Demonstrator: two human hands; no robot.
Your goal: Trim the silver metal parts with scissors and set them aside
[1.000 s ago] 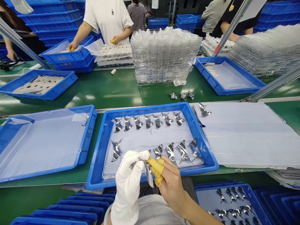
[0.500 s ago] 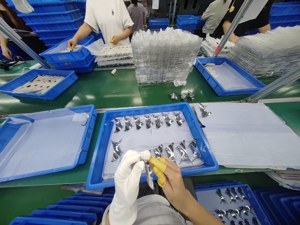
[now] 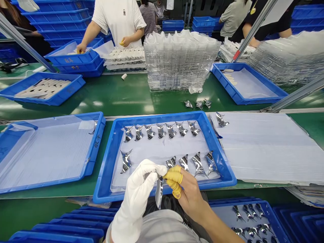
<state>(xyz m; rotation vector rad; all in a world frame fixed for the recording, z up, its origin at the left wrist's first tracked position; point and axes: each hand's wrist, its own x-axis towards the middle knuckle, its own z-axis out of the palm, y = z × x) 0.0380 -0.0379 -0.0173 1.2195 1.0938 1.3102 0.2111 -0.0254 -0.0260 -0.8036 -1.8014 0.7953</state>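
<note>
My left hand (image 3: 138,199), in a white cotton glove, and my right hand (image 3: 188,197), with yellow finger cots on the thumb and forefinger, meet over the near rim of a blue plastic tray (image 3: 162,116). Between their fingertips hangs a shiny silver curved piece (image 3: 159,193), pinched at its top, with its upper end partly hidden by the fingers. A white sheet (image 3: 162,145) lines the tray. Several similar silver pieces (image 3: 159,131) stand in a far row on it, and a nearer row (image 3: 197,164) lies just beyond my hands.
A blue tray with a white liner (image 3: 97,145) lies to the left, and white sheets (image 3: 265,145) lie to the right. Another tray of silver pieces (image 3: 243,217) sits below right. Beyond stand stacked clear plastic trays (image 3: 179,64), and a co-worker's hands (image 3: 101,44) work across the green belt.
Both hands have risen slightly and shifted left, with the silver piece still between them and now hanging more upright. The whole view has shifted slightly.
</note>
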